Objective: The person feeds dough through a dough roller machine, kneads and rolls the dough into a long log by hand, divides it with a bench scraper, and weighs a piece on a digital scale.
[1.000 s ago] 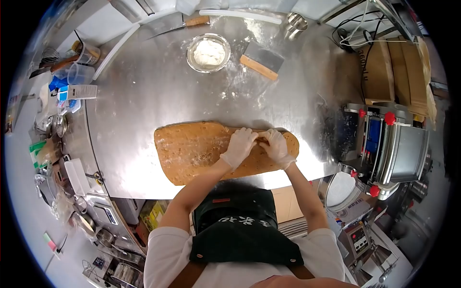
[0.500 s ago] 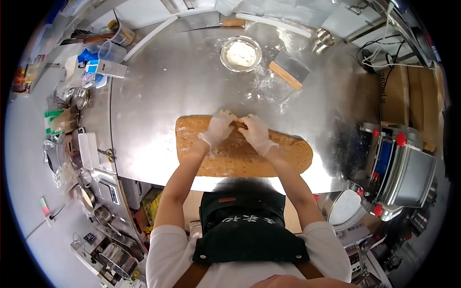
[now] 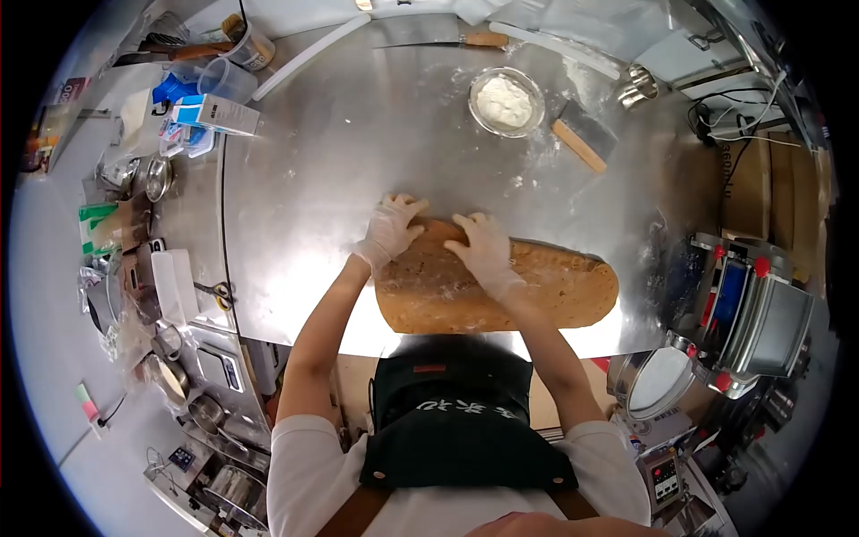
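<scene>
A wide slab of brown dough point(image 3: 447, 291), speckled and dusted with flour, lies flat on the steel table point(image 3: 295, 197). Its far edge is slightly raised or folded toward the right. My left hand point(image 3: 391, 234), in a clear glove, rests at the dough's far left corner with its fingers apart. Gloved too, my right hand point(image 3: 484, 251) lies over the far edge near the middle, fingers spread and touching the dough. Some dough shows between the two hands.
Beyond the dough stand a bowl of flour point(image 3: 506, 102), a wooden-handled scraper point(image 3: 582, 143), a long knife point(image 3: 465, 40) and metal cups point(image 3: 638, 87). A machine with red knobs point(image 3: 761, 304) is at the right, scissors point(image 3: 217, 294) at the left.
Both hands have moved leftward along the dough's far edge and their fingers have parted. The camera view has shifted, so the table items appear further right.
</scene>
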{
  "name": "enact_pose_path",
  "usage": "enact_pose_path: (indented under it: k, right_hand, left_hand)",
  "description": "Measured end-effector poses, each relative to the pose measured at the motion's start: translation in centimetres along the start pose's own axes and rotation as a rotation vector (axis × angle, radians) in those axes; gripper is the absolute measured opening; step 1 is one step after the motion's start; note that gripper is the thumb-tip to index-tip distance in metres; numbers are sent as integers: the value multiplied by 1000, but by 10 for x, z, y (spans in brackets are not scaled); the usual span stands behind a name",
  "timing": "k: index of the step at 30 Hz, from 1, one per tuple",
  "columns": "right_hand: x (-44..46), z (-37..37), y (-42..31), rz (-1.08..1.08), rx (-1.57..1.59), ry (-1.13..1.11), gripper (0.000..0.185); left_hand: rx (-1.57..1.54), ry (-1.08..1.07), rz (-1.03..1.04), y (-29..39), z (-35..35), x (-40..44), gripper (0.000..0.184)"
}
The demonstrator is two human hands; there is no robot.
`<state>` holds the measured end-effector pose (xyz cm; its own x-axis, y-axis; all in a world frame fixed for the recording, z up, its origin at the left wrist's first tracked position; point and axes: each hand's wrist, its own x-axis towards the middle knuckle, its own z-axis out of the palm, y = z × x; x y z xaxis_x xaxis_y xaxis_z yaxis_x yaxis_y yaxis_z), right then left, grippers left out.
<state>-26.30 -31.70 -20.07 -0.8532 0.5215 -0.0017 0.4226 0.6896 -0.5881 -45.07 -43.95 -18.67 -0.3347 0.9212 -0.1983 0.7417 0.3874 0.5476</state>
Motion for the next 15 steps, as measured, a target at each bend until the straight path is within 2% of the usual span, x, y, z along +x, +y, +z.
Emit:
enact_pose_path:
  k: [2,3,5,6,9,11,13,14,15]
  right_hand:
    - [10,11,-10,24,-11,-77,36]
    - [15,16,-15,35,-18,-115,37]
    - [0,12,-17,6,-41,-123,37]
    - [-11,10,-17,-63,-110,-164,36]
    - [-36,16,-15,-215,-266,-100,39]
    - [-40,21,-10,-185,-277,-149,41]
    - [-30,10,-24,-163,-291,-170,40]
    - [-32,4,-42,-21,-320,-332,48]
    - [-31,15,-48,-100,-360,-307,52]
  left_hand:
    - [40,-128,45,-13,-5,-2,45]
    - [-28,-87,67,-14,-4,-6,41]
    - [114,-4,203,-11,2,-28,36]
    - [97,33,246,-8,9,-39,35]
    - [81,127,322,2,30,-68,35]
    - [126,201,303,5,37,-74,39]
    - [55,92,170,11,19,-79,45]
    - [23,41,105,12,12,-79,49]
    - [101,53,121,12,14,-81,52]
